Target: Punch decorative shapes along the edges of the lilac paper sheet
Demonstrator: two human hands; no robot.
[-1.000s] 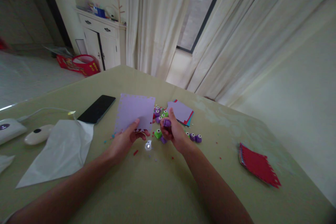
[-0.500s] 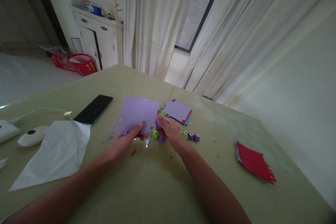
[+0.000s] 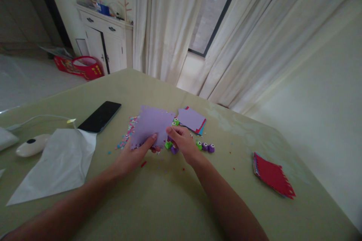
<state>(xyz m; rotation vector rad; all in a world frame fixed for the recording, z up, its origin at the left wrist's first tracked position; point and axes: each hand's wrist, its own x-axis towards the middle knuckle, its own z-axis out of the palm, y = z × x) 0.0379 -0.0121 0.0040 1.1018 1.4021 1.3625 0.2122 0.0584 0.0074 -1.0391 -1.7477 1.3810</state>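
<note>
A sheet of purple paper (image 3: pixel 151 124) with small notches along its edges is gripped by my left hand (image 3: pixel 138 154), thumb on top and fingers beneath. At the sheet's right edge my right hand (image 3: pixel 182 141) is closed in a pinch; what sits between its fingers is hidden. Green and purple pieces with round eyes lie around the right hand: a green one (image 3: pixel 175 121) behind it, a purple one (image 3: pixel 174 149) below. To its right stand another green piece (image 3: pixel 199 145) and purple pieces (image 3: pixel 210 148) in a row. Colourful paper bits (image 3: pixel 128 133) lie left of the sheet.
Behind the right hand lies a stack of coloured paper (image 3: pixel 194 118); a red-topped stack (image 3: pixel 273 176) is at the right. On the left are a black phone (image 3: pixel 100 116), a white tissue (image 3: pixel 56 162), a white oval device (image 3: pixel 32 145) and a cable (image 3: pixel 42 116).
The purple sheet has shifted slightly right and towards me with my left hand, uncovering more paper bits at its left. My right hand's pinch has moved slightly left, onto the sheet's edge.
</note>
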